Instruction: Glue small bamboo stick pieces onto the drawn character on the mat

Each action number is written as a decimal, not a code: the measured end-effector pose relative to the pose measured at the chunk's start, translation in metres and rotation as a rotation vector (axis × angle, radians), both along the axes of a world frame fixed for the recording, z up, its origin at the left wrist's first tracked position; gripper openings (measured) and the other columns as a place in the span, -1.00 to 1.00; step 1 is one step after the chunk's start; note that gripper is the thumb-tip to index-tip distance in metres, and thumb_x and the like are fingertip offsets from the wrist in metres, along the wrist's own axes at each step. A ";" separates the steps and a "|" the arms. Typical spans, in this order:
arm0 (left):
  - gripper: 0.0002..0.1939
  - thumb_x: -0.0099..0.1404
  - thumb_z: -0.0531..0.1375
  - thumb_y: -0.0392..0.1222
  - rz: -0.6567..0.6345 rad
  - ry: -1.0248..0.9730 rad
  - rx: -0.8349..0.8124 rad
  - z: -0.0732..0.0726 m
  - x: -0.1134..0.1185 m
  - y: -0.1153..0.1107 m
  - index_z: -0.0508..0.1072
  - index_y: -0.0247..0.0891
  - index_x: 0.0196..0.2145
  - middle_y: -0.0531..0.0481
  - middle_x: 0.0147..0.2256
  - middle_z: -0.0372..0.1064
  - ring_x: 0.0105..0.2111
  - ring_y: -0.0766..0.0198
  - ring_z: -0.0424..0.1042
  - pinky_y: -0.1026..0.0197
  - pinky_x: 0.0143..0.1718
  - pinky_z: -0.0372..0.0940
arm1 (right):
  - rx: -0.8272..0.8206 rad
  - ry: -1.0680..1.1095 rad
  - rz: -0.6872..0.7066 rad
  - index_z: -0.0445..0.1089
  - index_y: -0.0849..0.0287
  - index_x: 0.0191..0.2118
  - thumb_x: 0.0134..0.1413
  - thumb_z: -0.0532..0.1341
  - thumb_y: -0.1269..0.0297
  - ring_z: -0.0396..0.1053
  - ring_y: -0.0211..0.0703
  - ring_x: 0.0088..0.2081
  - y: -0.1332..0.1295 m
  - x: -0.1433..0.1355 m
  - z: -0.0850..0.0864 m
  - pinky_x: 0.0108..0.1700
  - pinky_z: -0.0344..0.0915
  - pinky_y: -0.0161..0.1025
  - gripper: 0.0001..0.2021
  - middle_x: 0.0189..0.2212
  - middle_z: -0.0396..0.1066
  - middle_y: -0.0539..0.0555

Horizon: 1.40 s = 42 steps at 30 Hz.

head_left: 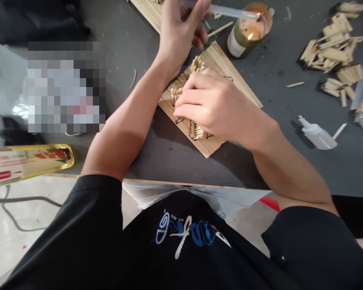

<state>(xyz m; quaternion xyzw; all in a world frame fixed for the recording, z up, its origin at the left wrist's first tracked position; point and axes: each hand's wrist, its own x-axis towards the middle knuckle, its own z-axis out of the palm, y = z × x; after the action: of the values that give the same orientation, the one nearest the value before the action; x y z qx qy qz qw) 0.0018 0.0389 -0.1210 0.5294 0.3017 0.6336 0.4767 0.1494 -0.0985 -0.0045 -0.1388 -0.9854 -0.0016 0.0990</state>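
My left hand (186,26) is closed round a translucent white rod (226,11). The rod's darkened far end lies over the mouth of a green glass candle jar (237,40), where a flame burns. Lower down, my right hand (211,102) rests over a mat of thin wooden sticks (207,147), its fingers bent and close together. Whatever those fingertips pinch is hidden. Short round-ended wooden pieces (196,63) stand in clusters on the mat beside the fingers, and dark curved lines mark its surface near my palm.
Charred matchstick bundles (329,52) lie at the right. Below them is a small white squeeze bottle (317,135). More long sticks (145,14) lie at the top. A yellow-edged package (30,163) juts in at the left, and a black bag (36,20) sits at the upper left.
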 end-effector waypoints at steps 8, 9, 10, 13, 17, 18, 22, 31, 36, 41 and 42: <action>-0.78 0.51 0.19 -0.17 0.076 0.066 -0.097 0.013 0.004 -0.006 0.22 -0.06 -0.30 0.21 -0.35 0.45 -0.57 0.47 0.33 0.26 -0.63 0.11 | -0.033 0.017 0.007 0.47 0.23 0.03 0.50 0.01 0.39 0.36 -0.02 -0.01 0.003 0.008 0.005 0.08 0.32 -0.03 -0.72 -0.09 0.51 0.03; -0.75 0.50 0.21 -0.12 0.082 0.093 -0.099 0.013 0.004 -0.004 0.20 -0.07 -0.30 0.21 -0.35 0.45 -0.57 0.47 0.35 0.27 -0.64 0.12 | -0.028 -0.003 0.003 0.46 0.23 0.03 0.50 0.02 0.38 0.36 -0.01 0.01 0.004 0.008 0.007 0.10 0.31 -0.03 -0.73 -0.07 0.50 0.03; -0.71 0.48 0.23 -0.02 0.099 0.109 -0.095 0.012 0.003 -0.002 0.19 -0.07 -0.31 0.20 -0.35 0.45 -0.58 0.46 0.36 0.27 -0.65 0.12 | -0.022 -0.022 -0.004 0.46 0.23 0.03 0.50 0.01 0.38 0.35 0.00 0.03 0.004 0.009 0.008 0.12 0.30 -0.02 -0.73 -0.04 0.48 0.02; -0.48 0.27 0.25 0.41 0.135 0.121 -0.042 0.006 0.001 0.005 0.14 -0.02 -0.33 0.14 -0.35 0.45 -0.61 0.37 0.37 0.22 -0.70 0.10 | -0.021 -0.068 -0.014 0.46 0.24 0.02 0.52 -0.01 0.32 0.34 0.01 0.07 0.003 0.008 0.012 0.14 0.28 -0.02 -0.70 -0.03 0.47 0.03; -0.35 0.07 0.22 0.62 0.100 0.126 -0.016 -0.002 0.000 0.012 0.16 0.02 -0.35 0.14 -0.35 0.45 -0.62 0.33 0.36 0.17 -0.71 0.06 | -0.027 -0.086 -0.046 0.48 0.24 -0.03 0.53 -0.02 0.27 0.34 0.01 0.05 0.002 0.005 0.011 0.12 0.28 -0.04 -0.67 -0.06 0.47 0.04; -0.35 0.07 0.23 0.61 0.094 0.115 -0.017 -0.002 0.000 0.012 0.17 0.01 -0.34 0.16 -0.36 0.45 -0.63 0.35 0.35 0.17 -0.71 0.05 | -0.025 -0.091 -0.049 0.48 0.22 -0.03 0.54 -0.03 0.26 0.34 0.00 0.05 0.002 0.004 0.011 0.12 0.28 -0.04 -0.67 -0.06 0.47 0.03; -0.49 0.26 0.29 0.36 0.124 0.047 -0.115 0.006 0.005 0.007 0.22 -0.08 -0.35 0.17 -0.39 0.42 -0.64 0.42 0.28 0.17 -0.70 0.01 | -0.009 -0.098 -0.050 0.49 0.15 -0.06 0.54 -0.07 0.28 0.36 -0.03 0.02 0.000 0.002 0.009 0.12 0.27 -0.06 -0.64 -0.06 0.48 0.00; -0.61 0.39 0.32 0.06 0.155 -0.067 -0.288 0.026 0.014 -0.006 0.22 -0.16 -0.38 0.19 -0.46 0.32 -0.67 0.51 0.18 0.21 -0.70 -0.04 | -0.012 -0.109 -0.054 0.49 0.18 -0.12 0.53 -0.09 0.34 0.38 -0.02 0.01 0.001 0.002 0.009 0.11 0.29 -0.04 -0.62 -0.08 0.50 0.03; -0.67 0.45 0.27 -0.12 0.182 -0.030 -0.268 0.024 0.015 -0.005 0.19 -0.14 -0.37 0.23 -0.46 0.34 -0.67 0.47 0.23 0.20 -0.71 -0.03 | -0.003 -0.070 -0.033 0.48 0.19 -0.14 0.52 -0.11 0.41 0.39 -0.03 -0.01 0.001 0.002 0.006 0.09 0.31 -0.05 -0.60 -0.13 0.50 0.04; -0.61 0.39 0.29 0.11 0.112 -0.058 -0.246 0.022 0.012 -0.005 0.24 -0.14 -0.39 0.19 -0.45 0.34 -0.64 0.47 0.18 0.21 -0.69 0.01 | 0.008 -0.068 -0.030 0.47 0.20 -0.16 0.51 -0.14 0.45 0.39 -0.03 -0.03 0.001 0.001 0.004 0.07 0.34 -0.05 -0.58 -0.15 0.49 0.03; -0.59 0.38 0.29 0.15 0.105 -0.069 -0.249 0.021 0.011 -0.005 0.25 -0.15 -0.39 0.18 -0.45 0.33 -0.64 0.48 0.18 0.22 -0.68 0.00 | 0.012 -0.068 -0.029 0.47 0.20 -0.16 0.51 -0.13 0.44 0.39 -0.03 -0.03 0.001 0.000 0.003 0.07 0.34 -0.04 -0.59 -0.15 0.49 0.03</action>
<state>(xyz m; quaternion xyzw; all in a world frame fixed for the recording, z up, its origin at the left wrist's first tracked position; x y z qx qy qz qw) 0.0130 0.0344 -0.0996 0.4276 0.3886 0.6330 0.5152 0.1498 -0.0978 -0.0010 -0.1525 -0.9860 -0.0139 0.0661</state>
